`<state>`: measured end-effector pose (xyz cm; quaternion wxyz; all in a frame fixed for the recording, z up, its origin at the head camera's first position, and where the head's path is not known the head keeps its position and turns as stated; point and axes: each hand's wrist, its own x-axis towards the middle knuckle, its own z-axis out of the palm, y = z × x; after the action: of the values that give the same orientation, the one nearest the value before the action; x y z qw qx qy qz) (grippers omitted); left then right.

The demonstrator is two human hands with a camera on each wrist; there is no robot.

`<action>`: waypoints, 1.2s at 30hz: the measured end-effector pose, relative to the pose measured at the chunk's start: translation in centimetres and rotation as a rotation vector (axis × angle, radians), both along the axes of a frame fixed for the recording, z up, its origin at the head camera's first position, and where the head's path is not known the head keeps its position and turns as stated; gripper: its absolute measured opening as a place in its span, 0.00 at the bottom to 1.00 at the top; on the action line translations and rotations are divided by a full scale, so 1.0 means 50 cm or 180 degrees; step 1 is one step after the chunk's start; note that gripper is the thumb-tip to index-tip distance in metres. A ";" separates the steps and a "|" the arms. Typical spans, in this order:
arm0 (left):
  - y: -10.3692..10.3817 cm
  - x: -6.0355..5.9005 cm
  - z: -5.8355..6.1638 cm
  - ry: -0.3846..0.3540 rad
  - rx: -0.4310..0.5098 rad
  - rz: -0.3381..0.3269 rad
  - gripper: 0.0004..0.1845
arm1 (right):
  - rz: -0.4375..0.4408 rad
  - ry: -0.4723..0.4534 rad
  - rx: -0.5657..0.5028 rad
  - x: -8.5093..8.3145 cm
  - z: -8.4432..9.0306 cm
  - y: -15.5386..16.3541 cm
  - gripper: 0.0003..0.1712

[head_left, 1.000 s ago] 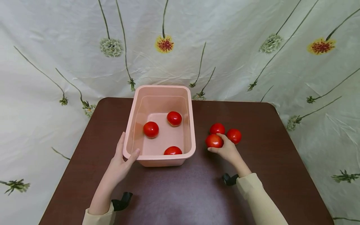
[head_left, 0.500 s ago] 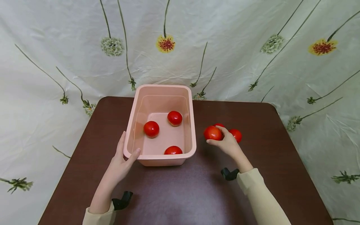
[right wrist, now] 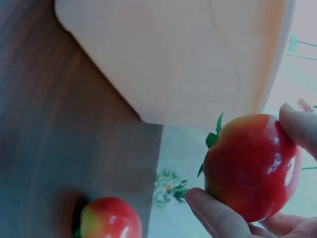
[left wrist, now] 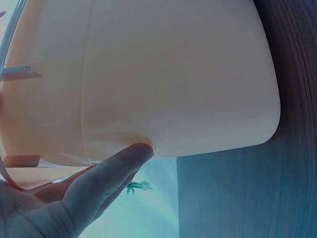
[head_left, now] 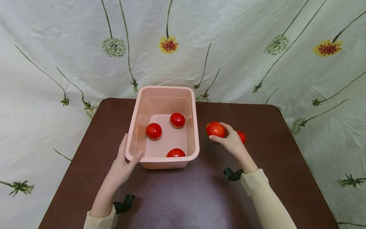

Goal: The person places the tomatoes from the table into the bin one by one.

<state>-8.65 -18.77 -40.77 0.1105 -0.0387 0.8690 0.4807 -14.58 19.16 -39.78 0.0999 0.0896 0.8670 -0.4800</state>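
Note:
My right hand (head_left: pixel 232 141) grips a red tomato (head_left: pixel 215 129) between thumb and fingers, to the right of a pink plastic bin (head_left: pixel 163 160). In the right wrist view the held tomato (right wrist: pixel 252 166) shows green leaves and is up off the table. Another tomato (head_left: pixel 241 136) lies partly behind this hand. A further one that lay beside it is hidden in the head view. Inside the bin are three tomatoes, one on the left (head_left: pixel 153 131), one farther back (head_left: pixel 177 120) and one by the near wall (head_left: pixel 175 153). My left hand (head_left: pixel 121 168) holds the bin's near left corner, thumb at the rim.
The bin stands on a dark brown table (head_left: pixel 183 197) with rounded far corners. A pale flowered cloth (head_left: pixel 228 38) hangs behind and spreads around both sides. A loose tomato (right wrist: pixel 111 218) sits on the tabletop in the right wrist view.
My right hand has lifted the tomato and moved it away from me and slightly left, covering the one behind it. The left hand and bin have stayed in place.

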 end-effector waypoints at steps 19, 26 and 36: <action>-0.002 0.002 0.000 -0.0006 -0.0029 0.0003 0.51 | 0.0187 0.0471 -0.0643 -0.019 0.073 -0.077 0.47; -0.001 0.003 0.000 0.0009 0.0011 -0.0013 0.52 | 0.0327 0.0517 -0.0679 -0.021 0.086 -0.106 0.46; 0.003 0.003 0.002 -0.0009 0.0018 -0.0028 0.52 | 0.0567 0.0533 -0.0366 -0.029 0.092 -0.143 0.46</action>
<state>-8.51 -18.64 -40.68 0.1140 -0.0353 0.8677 0.4826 -16.00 11.99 -35.20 0.0744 -0.0340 0.8478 -0.5239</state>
